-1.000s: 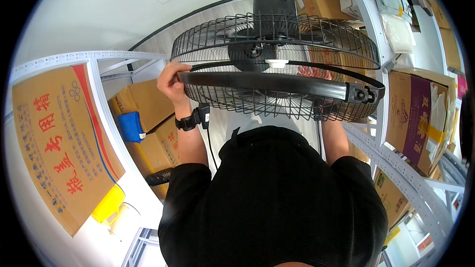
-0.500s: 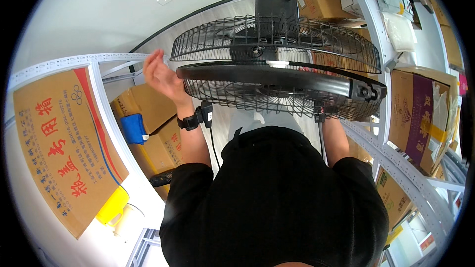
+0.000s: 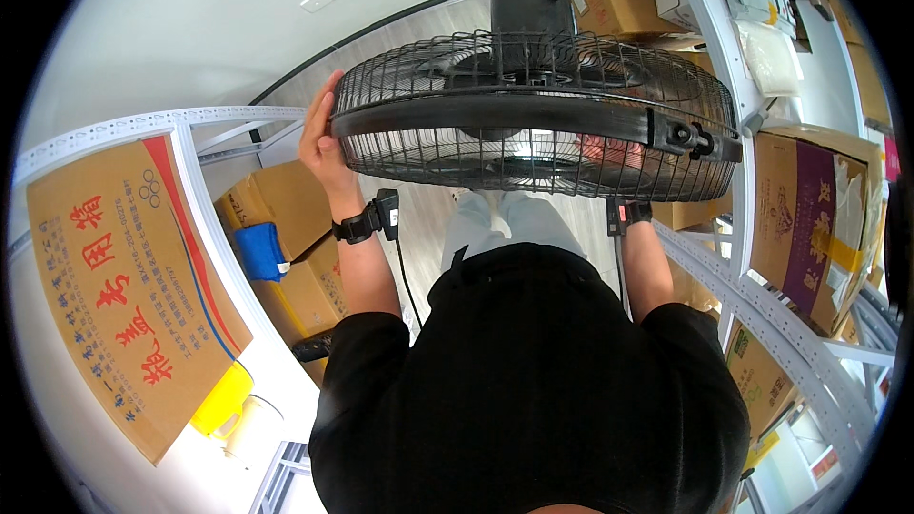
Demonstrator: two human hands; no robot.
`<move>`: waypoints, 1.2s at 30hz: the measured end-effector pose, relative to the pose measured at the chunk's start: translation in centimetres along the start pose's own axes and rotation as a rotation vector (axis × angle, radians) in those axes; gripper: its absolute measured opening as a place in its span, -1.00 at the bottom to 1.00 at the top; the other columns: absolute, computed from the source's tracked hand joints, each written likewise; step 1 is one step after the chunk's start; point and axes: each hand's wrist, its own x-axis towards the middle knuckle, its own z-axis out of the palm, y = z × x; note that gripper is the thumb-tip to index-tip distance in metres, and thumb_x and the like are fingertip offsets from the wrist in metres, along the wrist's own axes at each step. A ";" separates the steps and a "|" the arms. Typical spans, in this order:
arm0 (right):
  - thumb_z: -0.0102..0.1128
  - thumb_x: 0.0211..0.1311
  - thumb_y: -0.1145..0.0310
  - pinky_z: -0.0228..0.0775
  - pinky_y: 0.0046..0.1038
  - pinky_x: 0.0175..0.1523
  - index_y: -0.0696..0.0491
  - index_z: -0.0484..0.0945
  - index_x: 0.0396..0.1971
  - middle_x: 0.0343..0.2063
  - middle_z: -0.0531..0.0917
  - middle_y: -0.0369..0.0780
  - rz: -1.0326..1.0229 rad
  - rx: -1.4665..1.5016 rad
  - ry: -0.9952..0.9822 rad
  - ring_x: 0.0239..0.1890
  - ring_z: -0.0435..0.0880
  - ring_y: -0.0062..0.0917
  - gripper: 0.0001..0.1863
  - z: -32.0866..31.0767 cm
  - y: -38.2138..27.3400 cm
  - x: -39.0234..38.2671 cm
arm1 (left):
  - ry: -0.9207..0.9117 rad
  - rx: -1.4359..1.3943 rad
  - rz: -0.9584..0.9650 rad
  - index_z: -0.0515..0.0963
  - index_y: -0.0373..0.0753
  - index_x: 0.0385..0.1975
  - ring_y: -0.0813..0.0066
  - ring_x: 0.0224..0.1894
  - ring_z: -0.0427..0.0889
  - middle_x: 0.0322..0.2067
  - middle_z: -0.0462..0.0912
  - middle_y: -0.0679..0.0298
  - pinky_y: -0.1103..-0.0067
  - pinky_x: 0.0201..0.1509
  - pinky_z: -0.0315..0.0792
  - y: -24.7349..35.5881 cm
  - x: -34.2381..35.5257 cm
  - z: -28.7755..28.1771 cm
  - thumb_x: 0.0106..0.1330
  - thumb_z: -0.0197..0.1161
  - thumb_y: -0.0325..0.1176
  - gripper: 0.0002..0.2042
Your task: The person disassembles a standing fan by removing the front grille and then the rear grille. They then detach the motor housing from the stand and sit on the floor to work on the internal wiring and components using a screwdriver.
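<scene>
The room has a pale floor and metal shelves. A black fan is before the person's legs, a dark band along its rim. The left hand touches the rim, fingers spread, not clamped. The right hand is behind wires; I cannot tell its grip. They seem to be lining up the band; the next move calls for steady hands. A brown box is farther left.
</scene>
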 end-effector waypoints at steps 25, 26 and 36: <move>0.03 0.34 -0.24 0.23 0.33 0.30 0.12 0.17 0.31 0.22 0.36 0.19 0.038 -0.010 0.091 0.25 0.39 0.24 -0.18 0.6 -0.7 0.5 | -0.056 -0.046 0.070 0.63 -0.35 0.03 0.05 0.20 0.59 0.15 0.59 -0.15 0.33 0.30 0.41 1.3 1.2 0.1 0.54 0.03 0.08 -0.46; 0.03 0.34 -0.24 0.23 0.33 0.30 0.12 0.17 0.31 0.21 0.37 0.19 0.038 -0.009 0.094 0.25 0.39 0.25 -0.18 0.6 -0.8 0.5 | -0.051 -0.065 0.059 0.63 -0.36 0.00 0.07 0.18 0.60 0.13 0.61 -0.15 0.34 0.29 0.42 1.3 1.2 0.2 0.53 0.05 0.06 -0.48; -0.04 0.39 -0.24 0.27 0.34 0.27 0.15 0.14 0.31 0.18 0.40 0.22 0.052 0.031 0.212 0.22 0.43 0.28 -0.19 1.5 -1.7 1.3 | -0.187 -0.174 0.087 0.43 -0.32 0.25 0.05 0.25 0.51 0.24 0.47 -0.09 0.20 0.36 0.35 0.4 1.0 0.8 0.54 0.01 0.07 -0.44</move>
